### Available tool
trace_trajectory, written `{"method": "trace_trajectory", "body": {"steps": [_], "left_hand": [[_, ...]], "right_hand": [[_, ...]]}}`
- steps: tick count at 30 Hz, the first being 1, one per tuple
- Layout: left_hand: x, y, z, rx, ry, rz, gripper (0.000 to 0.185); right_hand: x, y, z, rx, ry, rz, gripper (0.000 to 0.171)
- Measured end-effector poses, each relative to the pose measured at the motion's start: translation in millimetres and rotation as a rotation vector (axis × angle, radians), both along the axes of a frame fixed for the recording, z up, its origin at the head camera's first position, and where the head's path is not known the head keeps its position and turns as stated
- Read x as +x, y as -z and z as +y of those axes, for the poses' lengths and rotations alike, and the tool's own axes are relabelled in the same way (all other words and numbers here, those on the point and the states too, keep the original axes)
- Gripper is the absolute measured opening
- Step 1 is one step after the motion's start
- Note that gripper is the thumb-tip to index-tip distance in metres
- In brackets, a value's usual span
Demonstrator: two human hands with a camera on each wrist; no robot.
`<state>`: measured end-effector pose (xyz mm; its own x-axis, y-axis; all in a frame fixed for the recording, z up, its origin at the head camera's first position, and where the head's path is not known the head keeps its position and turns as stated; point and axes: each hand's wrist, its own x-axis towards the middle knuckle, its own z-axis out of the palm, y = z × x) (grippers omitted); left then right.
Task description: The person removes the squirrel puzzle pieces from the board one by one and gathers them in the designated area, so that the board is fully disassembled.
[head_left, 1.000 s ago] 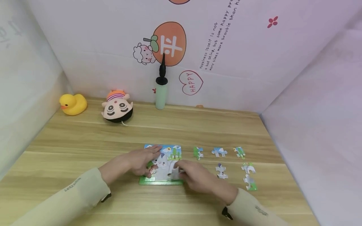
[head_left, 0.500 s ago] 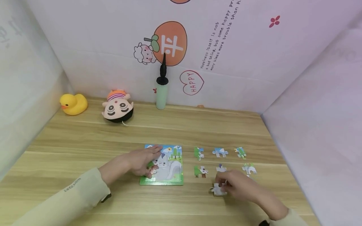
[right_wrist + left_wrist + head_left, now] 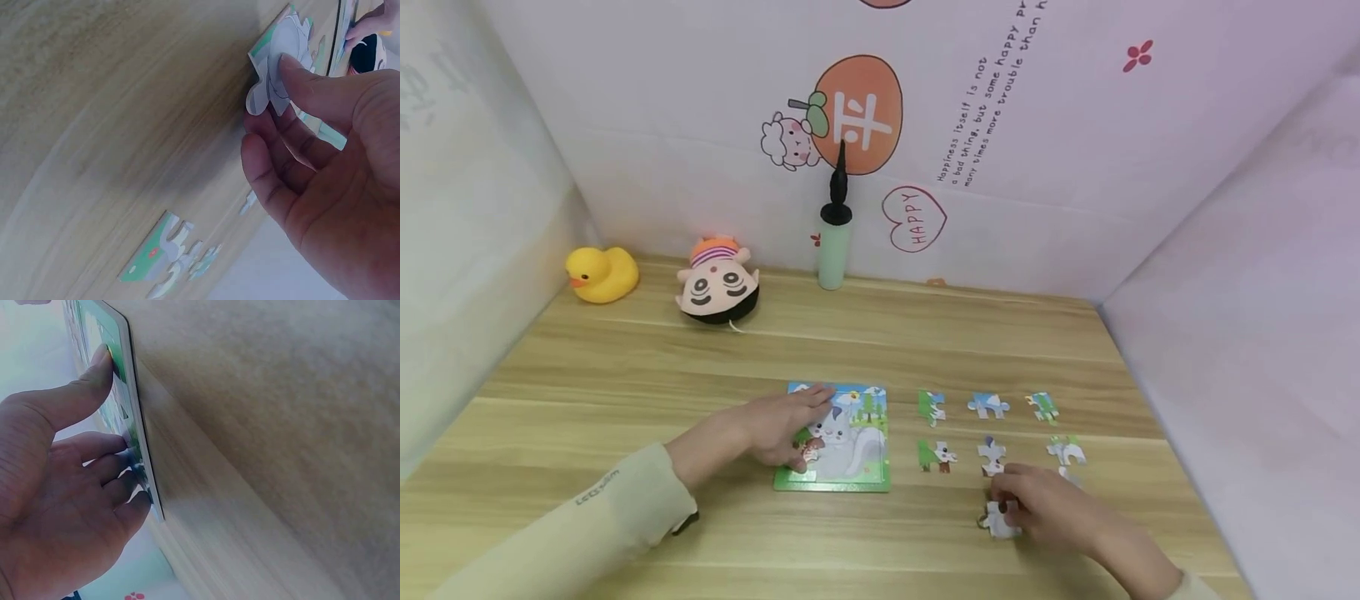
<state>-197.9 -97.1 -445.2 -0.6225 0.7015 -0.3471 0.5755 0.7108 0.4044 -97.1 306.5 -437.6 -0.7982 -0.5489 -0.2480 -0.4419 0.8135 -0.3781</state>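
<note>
A square squirrel picture puzzle board (image 3: 857,486) lies flat at the table's middle. My left hand (image 3: 786,427) rests on its left side, thumb near the lower edge and fingers spread toward the top. In the left wrist view, the thumb (image 3: 94,378) and fingertips touch the board's face. To the right, my right hand (image 3: 1037,500) pinches a grey-white puzzle piece (image 3: 1000,522) between thumb and fingers, low by the table. The right wrist view shows the thumb on that puzzle piece (image 3: 281,69), with green showing along its far edge.
Several loose puzzle pieces lie in rows right of the board, among them a green one (image 3: 934,456), a blue one (image 3: 988,406) and a grey one (image 3: 992,454). Along the back wall are a yellow duck (image 3: 602,275), a doll (image 3: 718,283) and a hand pump (image 3: 833,250).
My right hand has moved from the board's lower right corner to the right, bringing the puzzle piece below the loose ones. The left hand has stayed on the board.
</note>
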Motion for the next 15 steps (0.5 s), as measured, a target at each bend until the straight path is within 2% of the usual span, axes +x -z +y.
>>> {"method": "trace_trajectory", "body": {"steps": [7,15], "left_hand": [[0.8,0.0,0.7,-0.006,-0.012,-0.007,0.092],[2.0,-1.7,2.0,-0.027,-0.016,-0.002,0.091]], "right_hand": [[0.2,-0.7,-0.5,0.005,0.033,-0.026,0.018],[2.4,1.8,-1.4,0.01,0.038,0.005,0.017]]}}
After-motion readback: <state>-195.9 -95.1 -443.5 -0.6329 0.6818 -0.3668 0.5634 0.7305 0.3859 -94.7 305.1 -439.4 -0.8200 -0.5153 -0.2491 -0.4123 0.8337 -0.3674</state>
